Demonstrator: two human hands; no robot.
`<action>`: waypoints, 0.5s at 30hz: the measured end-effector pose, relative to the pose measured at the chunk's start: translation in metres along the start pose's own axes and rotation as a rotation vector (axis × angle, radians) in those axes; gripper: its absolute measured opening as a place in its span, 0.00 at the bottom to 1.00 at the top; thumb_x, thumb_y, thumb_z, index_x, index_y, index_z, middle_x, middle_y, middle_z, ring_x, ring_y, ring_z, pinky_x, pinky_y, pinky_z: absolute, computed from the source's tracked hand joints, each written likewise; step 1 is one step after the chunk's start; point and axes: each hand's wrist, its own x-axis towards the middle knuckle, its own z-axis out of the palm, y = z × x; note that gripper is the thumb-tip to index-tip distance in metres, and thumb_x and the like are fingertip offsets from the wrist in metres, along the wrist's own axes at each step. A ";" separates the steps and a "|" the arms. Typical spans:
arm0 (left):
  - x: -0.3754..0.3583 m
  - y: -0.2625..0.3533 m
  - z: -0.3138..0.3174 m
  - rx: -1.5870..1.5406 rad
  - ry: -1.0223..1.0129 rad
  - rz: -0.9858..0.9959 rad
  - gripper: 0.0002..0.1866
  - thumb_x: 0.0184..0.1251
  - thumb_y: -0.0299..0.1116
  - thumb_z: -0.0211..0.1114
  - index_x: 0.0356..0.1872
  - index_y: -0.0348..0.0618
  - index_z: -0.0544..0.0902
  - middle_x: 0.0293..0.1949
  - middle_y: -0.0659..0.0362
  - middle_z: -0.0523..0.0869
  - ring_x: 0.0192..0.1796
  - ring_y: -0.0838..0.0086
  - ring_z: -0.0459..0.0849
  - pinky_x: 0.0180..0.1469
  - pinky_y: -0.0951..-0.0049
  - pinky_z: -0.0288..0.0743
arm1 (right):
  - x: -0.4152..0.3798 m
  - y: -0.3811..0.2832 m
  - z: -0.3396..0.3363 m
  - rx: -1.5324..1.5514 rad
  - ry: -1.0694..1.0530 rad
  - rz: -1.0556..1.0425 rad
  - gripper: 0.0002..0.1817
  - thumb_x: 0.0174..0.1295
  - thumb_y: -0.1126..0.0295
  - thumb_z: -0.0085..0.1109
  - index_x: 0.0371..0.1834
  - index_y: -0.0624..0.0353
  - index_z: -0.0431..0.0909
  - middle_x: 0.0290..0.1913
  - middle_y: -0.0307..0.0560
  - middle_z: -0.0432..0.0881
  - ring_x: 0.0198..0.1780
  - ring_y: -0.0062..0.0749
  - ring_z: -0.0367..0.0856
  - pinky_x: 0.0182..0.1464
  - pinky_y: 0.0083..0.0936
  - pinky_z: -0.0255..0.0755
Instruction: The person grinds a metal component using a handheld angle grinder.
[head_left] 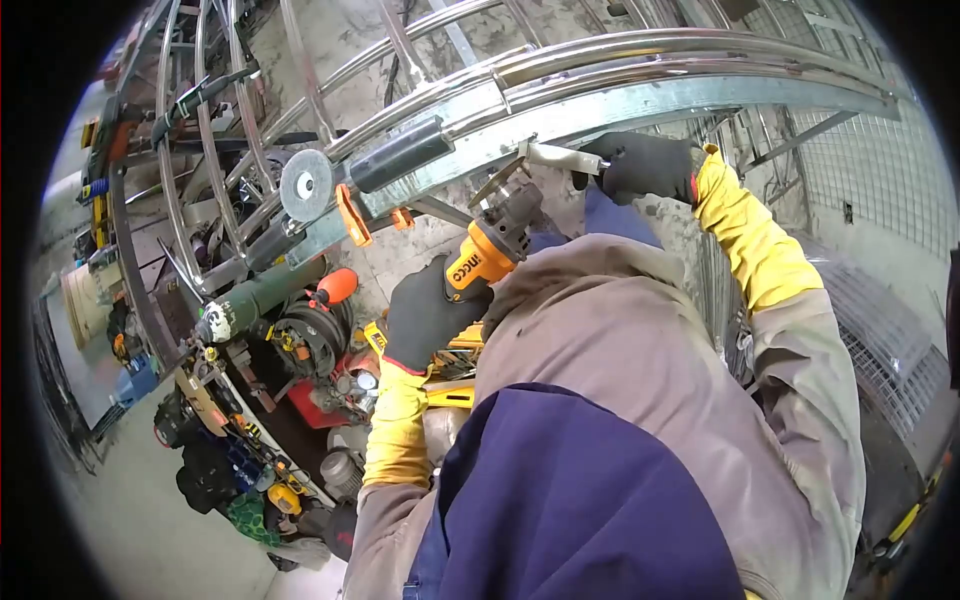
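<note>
My left hand (430, 312), in a black glove with a yellow cuff, is wrapped round the body of an orange and black angle grinder (484, 252). The grinder's disc (500, 184) points up toward the metal beam, near the end of a short pale metal piece (562, 157). My right hand (650, 167), gloved the same way, is closed on the other end of that piece, close to the beam's near edge. A dark cylinder (402, 155) and a round grey disc (306, 185) lie along the beam to the left.
A long metal beam (680, 100) crosses in front of me, with curved shiny tubes (620, 45) behind it. Orange clamp parts (352, 215) sit at its left. Below are a green gas cylinder (262, 300) and coiled hose (315, 330). Wire mesh panels (870, 160) stand at right.
</note>
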 end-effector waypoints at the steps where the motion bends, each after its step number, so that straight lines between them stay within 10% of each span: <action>1: 0.000 0.000 0.000 0.001 -0.002 0.001 0.23 0.59 0.46 0.82 0.48 0.40 0.89 0.34 0.44 0.93 0.39 0.46 0.95 0.42 0.53 0.85 | 0.006 0.008 0.001 -0.040 0.014 -0.068 0.24 0.55 0.75 0.64 0.57 0.50 0.93 0.30 0.40 0.84 0.30 0.24 0.79 0.35 0.28 0.73; 15: 0.003 0.011 -0.005 -0.021 -0.005 -0.002 0.22 0.60 0.45 0.81 0.49 0.40 0.89 0.35 0.45 0.94 0.40 0.49 0.96 0.44 0.56 0.86 | 0.002 -0.004 0.000 0.154 -0.096 0.005 0.23 0.52 0.77 0.60 0.51 0.56 0.93 0.25 0.39 0.80 0.25 0.23 0.73 0.28 0.26 0.65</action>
